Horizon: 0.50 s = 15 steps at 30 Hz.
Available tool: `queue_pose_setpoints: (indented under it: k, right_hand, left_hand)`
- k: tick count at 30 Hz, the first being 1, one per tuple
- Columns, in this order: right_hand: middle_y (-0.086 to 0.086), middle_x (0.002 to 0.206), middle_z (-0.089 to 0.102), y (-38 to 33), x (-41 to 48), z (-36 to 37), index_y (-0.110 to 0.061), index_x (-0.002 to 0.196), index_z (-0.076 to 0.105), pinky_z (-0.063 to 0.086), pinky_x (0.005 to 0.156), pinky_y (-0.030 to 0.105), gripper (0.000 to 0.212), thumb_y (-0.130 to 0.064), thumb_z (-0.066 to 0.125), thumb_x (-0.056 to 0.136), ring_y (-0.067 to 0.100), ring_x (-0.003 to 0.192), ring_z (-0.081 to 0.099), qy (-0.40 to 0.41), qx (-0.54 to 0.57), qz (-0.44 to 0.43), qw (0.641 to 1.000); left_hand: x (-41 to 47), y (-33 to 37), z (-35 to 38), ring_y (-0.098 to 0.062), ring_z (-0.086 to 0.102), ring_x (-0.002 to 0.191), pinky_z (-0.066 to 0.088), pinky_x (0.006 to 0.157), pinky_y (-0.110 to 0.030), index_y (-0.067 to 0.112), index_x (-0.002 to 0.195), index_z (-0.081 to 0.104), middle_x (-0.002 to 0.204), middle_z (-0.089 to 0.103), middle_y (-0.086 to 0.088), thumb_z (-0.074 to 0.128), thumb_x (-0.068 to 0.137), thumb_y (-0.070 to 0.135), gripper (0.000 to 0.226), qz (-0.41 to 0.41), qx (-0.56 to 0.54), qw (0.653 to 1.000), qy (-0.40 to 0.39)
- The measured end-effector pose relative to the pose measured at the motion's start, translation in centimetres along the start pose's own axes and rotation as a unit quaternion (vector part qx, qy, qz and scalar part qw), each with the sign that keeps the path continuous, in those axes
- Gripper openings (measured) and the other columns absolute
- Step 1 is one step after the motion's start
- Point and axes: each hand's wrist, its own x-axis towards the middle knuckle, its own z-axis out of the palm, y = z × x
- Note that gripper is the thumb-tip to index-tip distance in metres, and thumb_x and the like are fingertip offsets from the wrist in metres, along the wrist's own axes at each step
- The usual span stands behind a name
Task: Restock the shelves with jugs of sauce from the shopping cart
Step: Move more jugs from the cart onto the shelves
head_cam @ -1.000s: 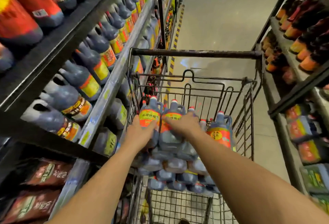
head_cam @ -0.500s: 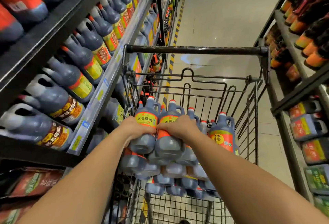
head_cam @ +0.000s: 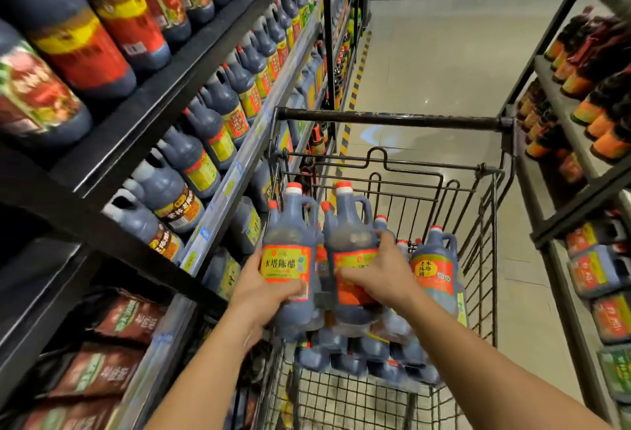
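Two dark sauce jugs with red caps and red-and-yellow labels are lifted above the black wire shopping cart (head_cam: 392, 119). My left hand (head_cam: 264, 288) grips the left jug (head_cam: 288, 255) around its label. My right hand (head_cam: 380, 272) holds the right jug (head_cam: 350, 241) the same way. The two jugs touch side by side. Behind my right hand another jug (head_cam: 435, 265) stands upright in the cart. Several more jugs (head_cam: 358, 351) lie stacked in the cart basket under my hands. The shelf (head_cam: 218, 197) on the left holds a row of similar jugs.
Shelving on the left carries big red-labelled bottles on top, jugs in the middle and brown packets (head_cam: 102, 371) at the bottom. A second rack (head_cam: 580, 197) with bottles stands on the right. A tiled aisle floor (head_cam: 437, 64) runs ahead beyond the cart handle.
Both hands have lifted the two jugs up out of the pile in the cart. The view has tilted upward, showing more of the upper left shelf.
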Motion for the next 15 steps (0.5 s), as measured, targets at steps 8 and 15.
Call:
queue_pose_setpoints:
  k: [8,15]
  right_hand:
    - [-0.004,0.115,0.060,-3.7,-7.6,-0.1,-0.027,0.123,0.036,0.054,0.083,0.028,0.097,-0.049,0.080,0.040,0.010,0.101,0.062,0.053,0.010,-0.133,0.990]
    - [-0.004,0.113,0.060,-10.7,-14.6,0.7,-0.030,0.122,0.040,0.054,0.081,0.035,0.089,-0.043,0.081,0.045,0.014,0.102,0.062,0.054,0.017,-0.251,0.966]
  left_hand:
    - [-9.1,2.2,-5.7,-0.014,0.071,0.078,0.053,0.061,-0.024,0.021,0.113,0.056,0.091,0.074,0.000,0.085,0.041,0.005,0.079,0.152,-0.090,0.984,0.036]
    - [-16.5,4.8,-11.5,-0.018,0.071,0.088,0.058,0.075,-0.040,0.028,0.117,0.052,0.101,0.071,0.002,0.087,0.033,0.023,0.091,0.246,-0.089,0.961,0.092]
